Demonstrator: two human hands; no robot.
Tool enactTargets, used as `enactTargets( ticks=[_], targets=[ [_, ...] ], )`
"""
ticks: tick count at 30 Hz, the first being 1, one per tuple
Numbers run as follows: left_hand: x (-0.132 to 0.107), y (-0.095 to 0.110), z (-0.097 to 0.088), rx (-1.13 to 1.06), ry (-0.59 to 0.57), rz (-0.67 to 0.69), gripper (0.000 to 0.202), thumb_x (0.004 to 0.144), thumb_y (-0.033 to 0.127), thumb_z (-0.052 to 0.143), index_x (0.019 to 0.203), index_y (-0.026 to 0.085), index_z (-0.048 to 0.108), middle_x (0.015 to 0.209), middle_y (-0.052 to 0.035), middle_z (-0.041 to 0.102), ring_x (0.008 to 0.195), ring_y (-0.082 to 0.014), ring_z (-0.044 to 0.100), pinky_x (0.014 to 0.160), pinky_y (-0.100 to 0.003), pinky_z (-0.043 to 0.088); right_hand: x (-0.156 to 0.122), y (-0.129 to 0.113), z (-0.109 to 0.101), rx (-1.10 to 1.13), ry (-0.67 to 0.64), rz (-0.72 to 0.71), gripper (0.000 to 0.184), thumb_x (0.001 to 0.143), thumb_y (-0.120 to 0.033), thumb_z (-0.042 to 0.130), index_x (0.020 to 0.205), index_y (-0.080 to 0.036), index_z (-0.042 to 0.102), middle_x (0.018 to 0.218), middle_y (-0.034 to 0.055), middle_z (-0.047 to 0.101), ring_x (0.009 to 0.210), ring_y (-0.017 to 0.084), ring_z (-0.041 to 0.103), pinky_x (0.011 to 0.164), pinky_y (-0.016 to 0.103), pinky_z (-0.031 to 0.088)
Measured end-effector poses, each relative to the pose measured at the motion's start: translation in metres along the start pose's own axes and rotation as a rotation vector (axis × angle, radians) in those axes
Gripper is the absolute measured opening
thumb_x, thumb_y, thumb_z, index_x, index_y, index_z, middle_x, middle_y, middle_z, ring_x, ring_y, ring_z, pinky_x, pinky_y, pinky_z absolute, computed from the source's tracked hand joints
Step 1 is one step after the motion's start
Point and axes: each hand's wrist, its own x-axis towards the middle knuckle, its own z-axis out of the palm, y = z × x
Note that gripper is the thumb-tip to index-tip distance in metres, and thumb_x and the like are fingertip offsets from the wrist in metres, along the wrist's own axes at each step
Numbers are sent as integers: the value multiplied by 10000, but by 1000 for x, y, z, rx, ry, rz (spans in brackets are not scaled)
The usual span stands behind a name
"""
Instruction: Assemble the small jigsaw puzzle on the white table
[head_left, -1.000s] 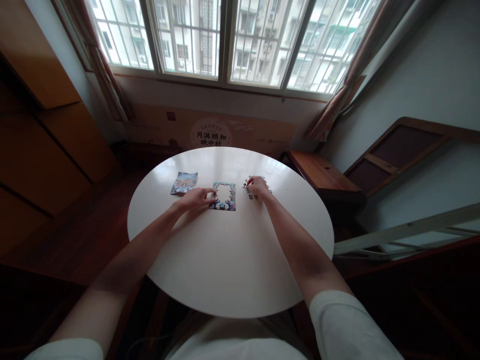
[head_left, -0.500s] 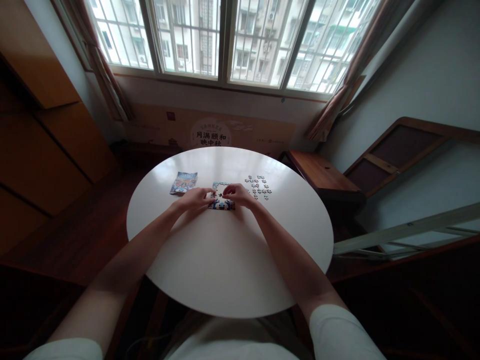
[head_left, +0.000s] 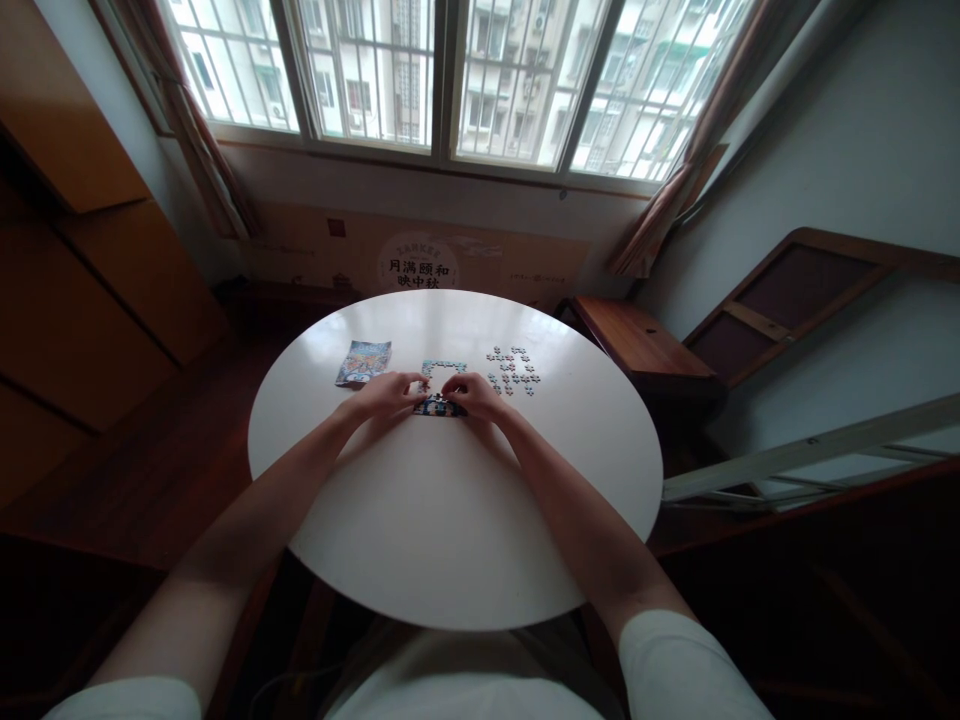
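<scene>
- My left hand (head_left: 391, 391), fingers parted, at one puzzle (head_left: 438, 409)
- My right hand (head_left: 478, 394) pinching one piece (head_left: 440, 397)
- Over ten loose pieces (head_left: 516, 379)
- One packet (head_left: 364, 362)

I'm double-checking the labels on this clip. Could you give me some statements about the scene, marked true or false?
1. The left hand and the right hand are both at the partly assembled, multicoloured rectangular jigsaw puzzle. True.
2. The small, multicoloured loose jigsaw pieces lie left of the puzzle. False: the loose jigsaw pieces lie to its right.
3. The blue-and-orange printed rectangular item lies on the round white table. True.
4. The puzzle's middle is completely filled. False: white tabletop shows through a gap.
</scene>
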Motion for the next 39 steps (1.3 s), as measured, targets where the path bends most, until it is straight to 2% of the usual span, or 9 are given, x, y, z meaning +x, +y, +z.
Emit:
enactTargets(
  ticks=[8,20,27,35,39],
  targets=[
    [0,1,-1,0,-3,-5,545,861,537,527,1283,214,652,699,-9,652,590,-148,534,568,-238,299,-1,0,-1,50,-21,-1,131,746,-147,653,815,-143,764,781,48,730,728,146,641,687,247,486],
    [1,-3,2,10,0,-3,548,860,544,525,1283,219,649,725,-12,661,604,-150,544,572,-242,301,-3,1,2,-5,10,32,149,746,-114,644,818,-157,767,796,42,734,730,141,634,702,245,482],
    [0,1,-1,7,-2,-6,557,858,550,522,1286,217,650,693,-7,646,592,-153,537,574,-245,305,-4,-3,3,-89,24,-28,121,736,-121,670,792,-155,771,771,37,710,695,119,587,686,230,459],
    [-2,4,-3,2,-12,-13,548,866,534,521,1288,208,646,705,-15,649,612,-157,550,570,-239,312,-5,-1,-1,87,80,38,200,747,-233,632,844,-122,767,704,36,688,625,115,553,594,221,420],
    [-3,5,-3,-2,-10,-22,544,863,535,524,1282,211,651,703,-14,651,614,-158,553,574,-238,313,-6,-3,3,72,93,29,171,741,-208,637,827,-141,770,686,16,659,620,103,520,598,215,410]
  ],
)
